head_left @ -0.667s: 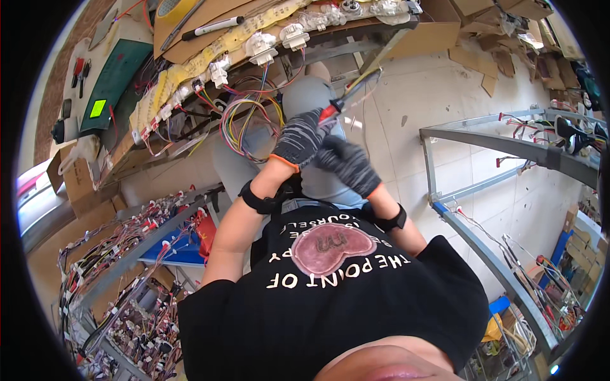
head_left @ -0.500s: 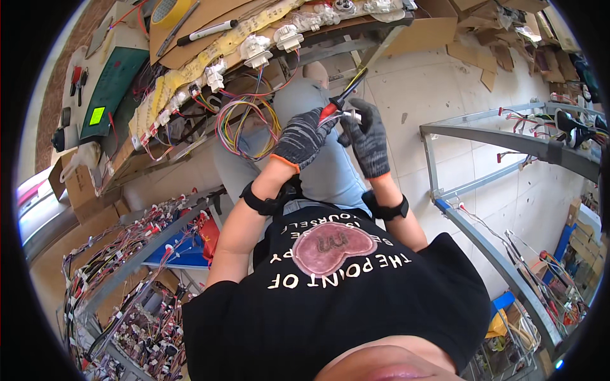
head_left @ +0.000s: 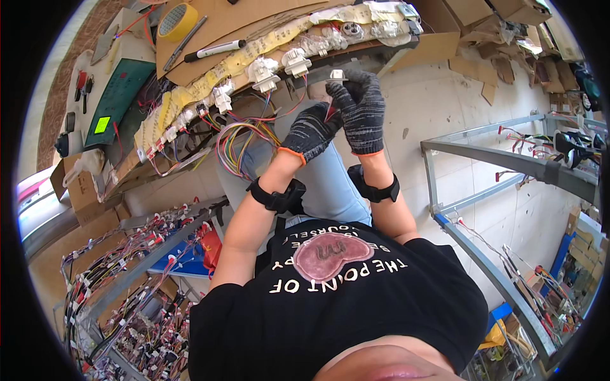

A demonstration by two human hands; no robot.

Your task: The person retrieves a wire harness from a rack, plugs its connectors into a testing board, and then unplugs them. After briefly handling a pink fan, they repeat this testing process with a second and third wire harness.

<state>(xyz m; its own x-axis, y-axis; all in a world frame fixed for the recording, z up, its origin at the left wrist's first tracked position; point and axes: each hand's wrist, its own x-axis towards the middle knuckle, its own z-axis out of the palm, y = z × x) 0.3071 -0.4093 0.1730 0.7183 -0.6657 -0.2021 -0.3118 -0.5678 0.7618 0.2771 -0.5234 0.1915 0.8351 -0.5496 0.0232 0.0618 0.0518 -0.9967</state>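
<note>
- The connector could slip out of the right grip: only the fingertips seem to bear it, and thick knitted gloves dull the feel.
- If dropped, it could bounce off the leg below both grips, or reach the floor to the right of the right grip.
- The red piece might jab or catch the right grip, since the two grips almost meet there; its far end is hidden.
- The wires, looped just left of the left grip, could snag if that grip swings outward.
- A careless reach forward could knock the white parts ahead of the left grip.
- The connector sits at the far tip of the right grip, pinched there, ahead of the left grip and apart from it.
- The left grip looks curled round the red piece, which pokes out on its right side.
</note>
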